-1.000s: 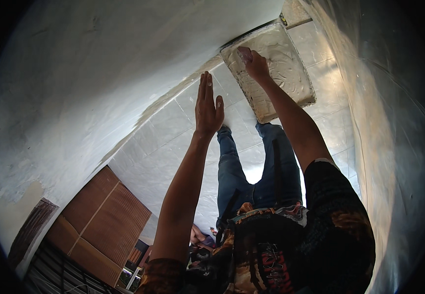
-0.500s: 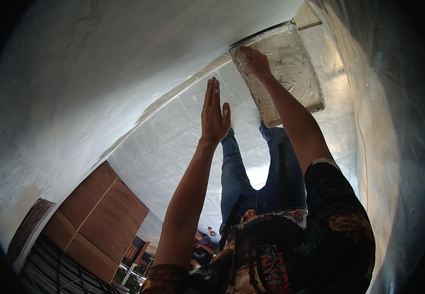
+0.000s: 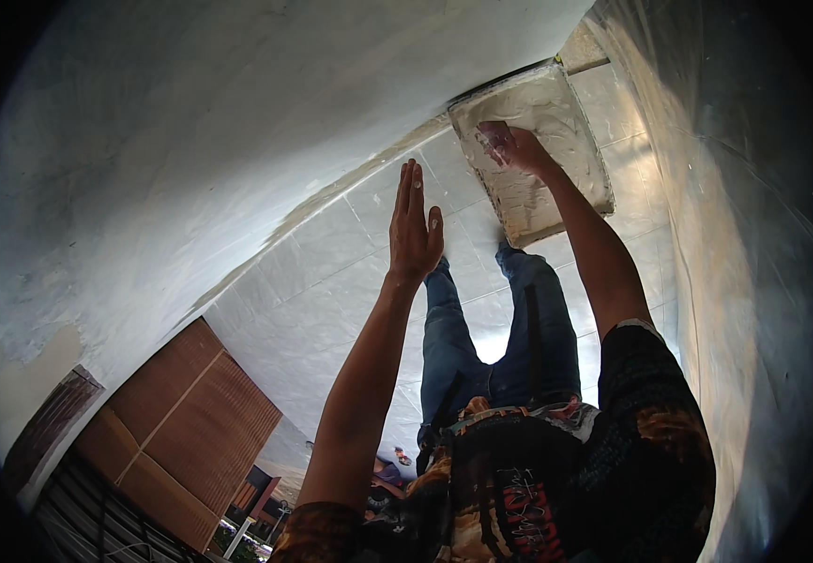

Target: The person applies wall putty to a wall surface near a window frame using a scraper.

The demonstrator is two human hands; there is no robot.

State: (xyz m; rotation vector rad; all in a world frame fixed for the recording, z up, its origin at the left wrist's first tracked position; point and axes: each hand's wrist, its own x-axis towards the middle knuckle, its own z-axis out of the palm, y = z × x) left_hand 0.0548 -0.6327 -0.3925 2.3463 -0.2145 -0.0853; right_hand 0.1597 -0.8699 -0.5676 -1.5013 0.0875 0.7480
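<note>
A flat, reddish-brown piece point(image 3: 493, 133), perhaps a spreader, is in my right hand point(image 3: 524, 155). That hand is closed on it over a shallow rectangular tray point(image 3: 534, 236). Pale, creamy paste point(image 3: 556, 103) covers the tray's inside, with ridges and swirls across its surface. My left hand point(image 3: 414, 235) is raised beside the wall, fingers stretched straight and held together, thumb a little apart, with nothing in it. Small white specks mark its fingers.
A pale smooth wall point(image 3: 190, 141) runs along the left. Translucent plastic sheeting point(image 3: 706, 216) hangs on the right. Grey tiles point(image 3: 322, 244) cover the floor under my legs. At lower left stand a brown ribbed panel point(image 3: 190, 413) and dark metal bars point(image 3: 106, 516).
My right hand has moved right and toward me over the tray, and the flat piece in it shows more plainly. My left hand has stayed almost where it was.
</note>
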